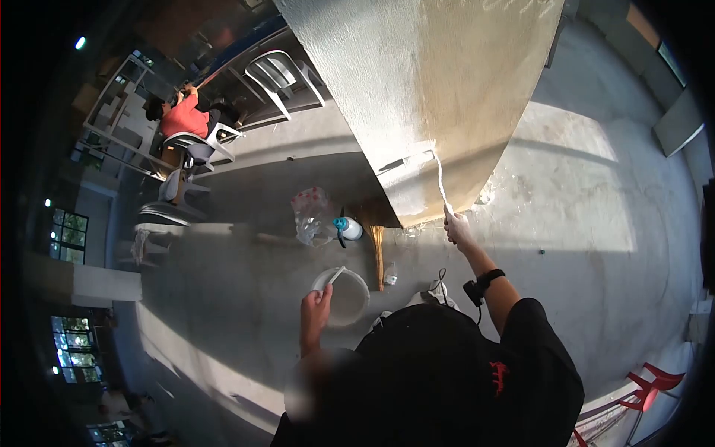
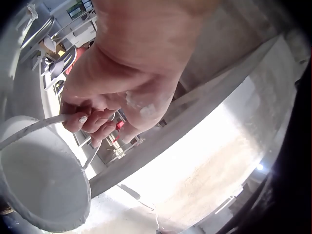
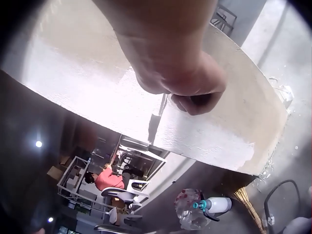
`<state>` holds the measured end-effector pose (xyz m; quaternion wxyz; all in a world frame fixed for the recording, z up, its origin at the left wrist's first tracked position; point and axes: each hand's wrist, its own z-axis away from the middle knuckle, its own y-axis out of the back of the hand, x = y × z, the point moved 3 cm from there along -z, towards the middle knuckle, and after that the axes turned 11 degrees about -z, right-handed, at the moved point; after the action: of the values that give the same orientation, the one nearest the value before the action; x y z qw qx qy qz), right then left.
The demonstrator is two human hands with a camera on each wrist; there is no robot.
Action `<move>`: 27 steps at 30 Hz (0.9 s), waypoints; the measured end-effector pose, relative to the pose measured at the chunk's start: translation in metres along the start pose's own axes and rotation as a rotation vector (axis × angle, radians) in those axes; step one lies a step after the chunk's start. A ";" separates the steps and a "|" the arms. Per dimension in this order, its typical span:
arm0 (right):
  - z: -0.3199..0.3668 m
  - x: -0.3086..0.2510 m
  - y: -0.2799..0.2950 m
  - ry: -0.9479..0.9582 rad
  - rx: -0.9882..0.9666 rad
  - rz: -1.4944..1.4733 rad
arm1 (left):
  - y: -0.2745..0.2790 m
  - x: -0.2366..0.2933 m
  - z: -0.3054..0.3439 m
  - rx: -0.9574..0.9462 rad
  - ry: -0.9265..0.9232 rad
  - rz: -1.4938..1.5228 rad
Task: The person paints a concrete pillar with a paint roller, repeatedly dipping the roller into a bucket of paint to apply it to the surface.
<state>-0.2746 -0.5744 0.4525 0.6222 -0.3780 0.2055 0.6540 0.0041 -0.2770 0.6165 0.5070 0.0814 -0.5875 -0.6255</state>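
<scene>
My right hand grips the handle of a paint roller, its white rod reaching up to the roller head against a broad concrete pillar. Fresh white covers the pillar's left part; the rest is beige. In the right wrist view, my curled fingers hide most of the roller handle. My left hand holds a white bucket by its wire bail, with fingers hooked round the grip. White smears mark that palm. The bucket hangs tilted below the hand, and its inside is coated pale.
Near the pillar's foot are a white spray bottle with a teal top, a clear plastic bag, a straw broom and a small bottle. A seated person and white chairs are farther left. A red chair stands right.
</scene>
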 end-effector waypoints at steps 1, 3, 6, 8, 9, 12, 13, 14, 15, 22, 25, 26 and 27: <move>-0.005 0.008 0.002 -0.007 -0.001 -0.001 | -0.001 0.000 0.002 -0.008 0.004 0.010; -0.022 0.025 0.005 0.043 0.072 -0.067 | -0.003 0.002 0.004 -0.018 0.013 0.006; -0.071 0.063 0.013 0.315 0.252 0.294 | -0.005 -0.003 0.003 -0.017 0.014 0.005; -0.046 0.050 0.000 0.314 0.201 0.205 | -0.008 -0.003 0.006 -0.011 0.020 0.007; -0.030 0.038 -0.007 0.314 0.156 0.113 | -0.008 -0.002 0.008 -0.012 0.033 0.015; 0.002 0.006 -0.025 0.303 0.016 -0.018 | -0.009 -0.004 0.010 -0.024 0.059 0.014; 0.015 -0.009 -0.032 0.303 0.015 -0.015 | -0.010 -0.006 0.010 -0.034 0.067 0.004; 0.029 -0.026 -0.042 0.284 -0.052 -0.093 | -0.011 -0.006 0.009 -0.034 0.069 0.006; 0.042 -0.040 -0.052 0.262 -0.119 -0.171 | -0.011 -0.006 0.009 -0.025 0.063 -0.004; 0.081 -0.128 -0.108 0.310 -0.305 -0.405 | -0.009 -0.009 0.003 0.005 0.054 -0.020; 0.094 -0.156 -0.118 0.398 -0.322 -0.409 | -0.005 -0.003 0.005 0.029 0.038 -0.026; 0.092 -0.155 -0.117 0.398 -0.321 -0.409 | -0.004 -0.002 0.005 0.028 0.038 -0.026; 0.086 -0.153 -0.115 0.396 -0.301 -0.386 | -0.003 0.000 0.005 0.023 0.040 -0.020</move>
<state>-0.1927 -0.5955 0.6446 0.6198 -0.6179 0.1483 0.4605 -0.0007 -0.2744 0.6151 0.5114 0.1056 -0.5834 -0.6220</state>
